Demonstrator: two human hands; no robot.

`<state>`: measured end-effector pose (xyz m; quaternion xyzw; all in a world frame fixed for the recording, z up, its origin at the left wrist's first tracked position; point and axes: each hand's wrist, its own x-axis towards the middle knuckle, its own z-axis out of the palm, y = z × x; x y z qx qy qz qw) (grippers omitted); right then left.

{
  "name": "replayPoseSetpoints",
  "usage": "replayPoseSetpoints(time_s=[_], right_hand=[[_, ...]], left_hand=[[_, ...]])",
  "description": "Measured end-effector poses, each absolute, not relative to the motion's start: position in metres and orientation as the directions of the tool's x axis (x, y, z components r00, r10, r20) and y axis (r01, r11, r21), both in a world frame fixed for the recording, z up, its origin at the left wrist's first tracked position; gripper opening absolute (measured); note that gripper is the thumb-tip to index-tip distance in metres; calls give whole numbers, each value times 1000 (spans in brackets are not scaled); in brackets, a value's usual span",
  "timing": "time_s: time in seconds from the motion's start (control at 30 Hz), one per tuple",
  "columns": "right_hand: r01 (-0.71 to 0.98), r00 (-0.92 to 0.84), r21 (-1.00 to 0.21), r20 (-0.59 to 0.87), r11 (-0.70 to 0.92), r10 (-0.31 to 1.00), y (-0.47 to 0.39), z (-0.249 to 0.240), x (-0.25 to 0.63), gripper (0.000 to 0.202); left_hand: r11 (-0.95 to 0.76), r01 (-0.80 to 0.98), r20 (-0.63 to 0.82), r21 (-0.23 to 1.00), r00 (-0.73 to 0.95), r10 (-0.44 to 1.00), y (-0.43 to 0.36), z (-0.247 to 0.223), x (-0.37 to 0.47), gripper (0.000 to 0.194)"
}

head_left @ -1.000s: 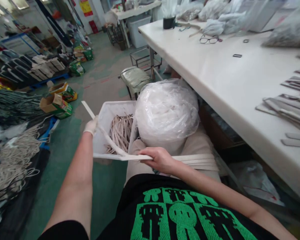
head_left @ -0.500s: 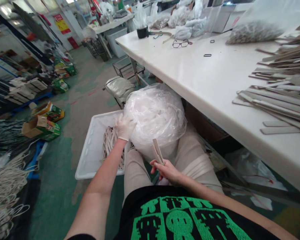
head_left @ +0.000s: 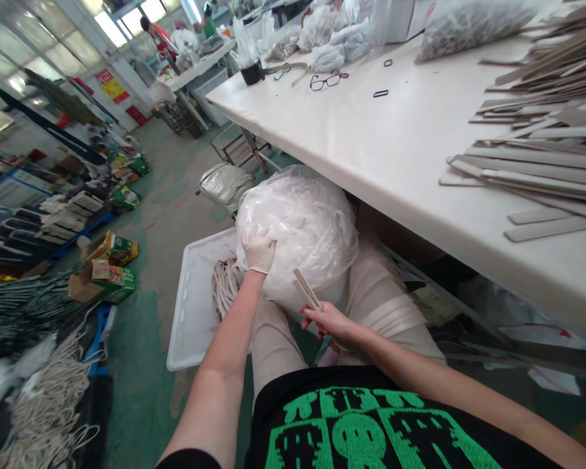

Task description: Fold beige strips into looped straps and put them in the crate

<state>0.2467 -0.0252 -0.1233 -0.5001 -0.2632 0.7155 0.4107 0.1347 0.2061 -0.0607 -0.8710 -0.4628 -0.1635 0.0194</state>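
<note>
- While I watch from afar through the head camera, the gloved left grip (head_left: 260, 253) lies on the near side of the big plastic bag (head_left: 305, 215); whether its fingers pinch the film, I cannot tell.
- I have the right grip (head_left: 328, 319) closed round a few flat strips (head_left: 306, 288), their ends pointing up and leftward out of the fist, in front of the bag.
- Beyond both grips, the bag bulges, clear and wrinkled, above the wearer's knees.
- To the left of the left grip I see a white bin (head_left: 190, 319); pale bands (head_left: 226, 284) lie heaped inside, partly hidden by the bag and the left forearm.
- Just right of the right grip, light straps (head_left: 390, 314) cross the wearer's thigh.
- Farther right of both grips runs the white worktop (head_left: 342, 140). On it, well to the right, I see a pile of flat strips (head_left: 542, 166), some loose near the edge.
- Ahead of the grips, on the same surface, are glasses (head_left: 326, 81), two dark buckles (head_left: 381, 94) and a black cup (head_left: 252, 73).
- Past the left grip, beside the bag, I make out a padded stool (head_left: 226, 182).
- Well left of the left grip, an open carton (head_left: 100, 280) sits on the floor.
</note>
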Motion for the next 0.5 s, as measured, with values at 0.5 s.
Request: replayPoseSetpoints(time_s=[0.5], right_hand=[[-496,139,-804,-447,-328,884,-21,-106,263,34]], left_hand=[[-706,706,481,59,600,640,102,-33,63,29]])
